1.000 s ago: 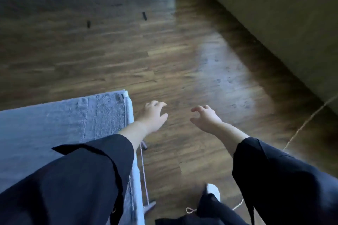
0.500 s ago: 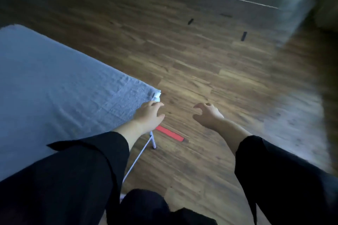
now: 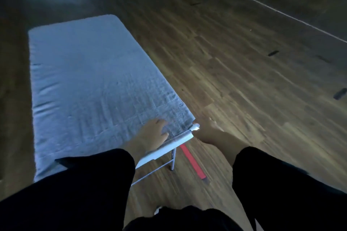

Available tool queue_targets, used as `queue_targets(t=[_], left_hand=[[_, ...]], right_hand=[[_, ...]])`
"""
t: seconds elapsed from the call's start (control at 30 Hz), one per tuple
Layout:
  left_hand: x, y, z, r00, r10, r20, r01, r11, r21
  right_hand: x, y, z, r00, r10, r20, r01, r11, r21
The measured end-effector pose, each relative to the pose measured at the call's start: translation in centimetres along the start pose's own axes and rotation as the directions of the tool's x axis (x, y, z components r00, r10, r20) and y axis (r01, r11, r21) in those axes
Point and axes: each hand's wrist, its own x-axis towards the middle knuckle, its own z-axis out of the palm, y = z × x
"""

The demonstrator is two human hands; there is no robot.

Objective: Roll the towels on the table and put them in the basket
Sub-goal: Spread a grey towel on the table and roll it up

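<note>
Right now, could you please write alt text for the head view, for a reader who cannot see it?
A person's left hand rests on a grey towel spread over a white table; the right hand is at its corner.

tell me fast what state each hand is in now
Left hand: open, fingers resting on the towel.
Right hand: blurred beside the table corner, cannot tell if it grips.

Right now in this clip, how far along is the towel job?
Done: nothing visible; the towel lies flat and unrolled over the table. In hand: the left hand rests on the towel by its near corner, the right hand is at that table corner, grip too blurred to judge. Left: rolling it and placing it in the basket, which is out of view.
</note>
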Motion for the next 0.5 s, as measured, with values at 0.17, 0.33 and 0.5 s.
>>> queue_targets(t=[0.17,0.33,0.5], left_hand=[[-1.6,-2.6,0.7,0.977,-0.207,-0.050,0.206,0.978,-0.015],[-4.4,-4.1,3.2,0.889,-0.457,-0.035,0.454,0.889,-0.063],[-6.6,-3.4,7.2,0.805,-0.592,-0.040,0.591,0.806,-0.036]], right_hand=[[5.0,-2.3,0.6,0.970,-0.181,0.160,0.211,0.957,-0.200],[7.4,-3.1,1.6,0.893,-0.337,0.299,0.426,0.846,-0.321],[8.4,-0.7,2.5,0.803,-0.427,0.415,0.579,0.723,-0.376]])
